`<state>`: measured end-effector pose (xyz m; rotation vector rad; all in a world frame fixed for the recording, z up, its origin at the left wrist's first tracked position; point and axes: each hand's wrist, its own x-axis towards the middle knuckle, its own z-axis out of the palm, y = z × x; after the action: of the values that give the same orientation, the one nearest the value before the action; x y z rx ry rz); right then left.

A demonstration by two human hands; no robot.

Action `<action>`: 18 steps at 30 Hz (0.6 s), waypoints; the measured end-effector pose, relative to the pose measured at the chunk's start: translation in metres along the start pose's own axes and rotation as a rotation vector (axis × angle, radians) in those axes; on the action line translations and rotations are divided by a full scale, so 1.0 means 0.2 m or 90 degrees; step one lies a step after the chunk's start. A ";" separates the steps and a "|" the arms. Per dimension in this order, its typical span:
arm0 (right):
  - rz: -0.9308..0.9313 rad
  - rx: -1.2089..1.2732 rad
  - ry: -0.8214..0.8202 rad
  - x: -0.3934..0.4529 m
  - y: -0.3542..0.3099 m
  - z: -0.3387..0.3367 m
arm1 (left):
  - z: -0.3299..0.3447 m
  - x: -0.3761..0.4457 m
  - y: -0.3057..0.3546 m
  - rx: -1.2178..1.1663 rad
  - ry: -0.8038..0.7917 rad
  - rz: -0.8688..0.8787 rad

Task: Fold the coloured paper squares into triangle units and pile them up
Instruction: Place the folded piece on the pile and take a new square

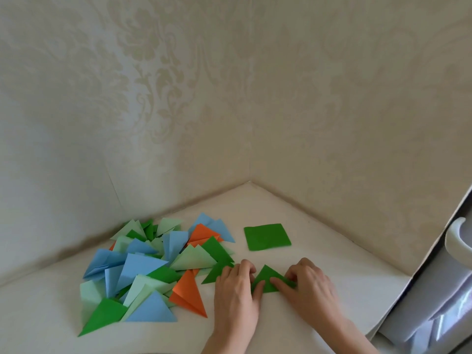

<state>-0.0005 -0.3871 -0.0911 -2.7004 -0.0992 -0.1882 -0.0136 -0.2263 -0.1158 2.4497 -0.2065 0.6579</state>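
A dark green paper triangle (267, 278) lies flat on the white surface between my hands. My left hand (236, 290) has its fingers curled on the triangle's left corner and its thumb on the lower edge. My right hand (306, 284) presses the right corner with bent fingers, its thumb lying across the paper. A small stack of flat dark green squares (267, 236) sits just beyond. To the left spreads a loose pile of folded triangles (143, 272) in blue, light green, dark green and orange.
The white surface (332, 251) fits into a corner between two patterned beige walls (250, 123). At the right edge stands a white door or cabinet with a curved handle (457, 241).
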 end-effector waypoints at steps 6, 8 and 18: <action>0.012 0.053 0.011 0.01 0.04 0.01 | 0.00 0.00 -0.01 -0.022 0.005 -0.013; 0.002 0.086 0.005 0.02 0.06 0.01 | -0.01 -0.01 -0.02 -0.025 0.003 -0.011; -0.053 0.160 0.022 -0.01 0.09 0.00 | -0.02 -0.03 -0.02 0.009 -0.021 0.005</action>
<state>-0.0014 -0.4039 -0.0998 -2.4436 -0.2114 -0.2320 -0.0187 -0.2213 -0.1177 2.4753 -0.2261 0.6237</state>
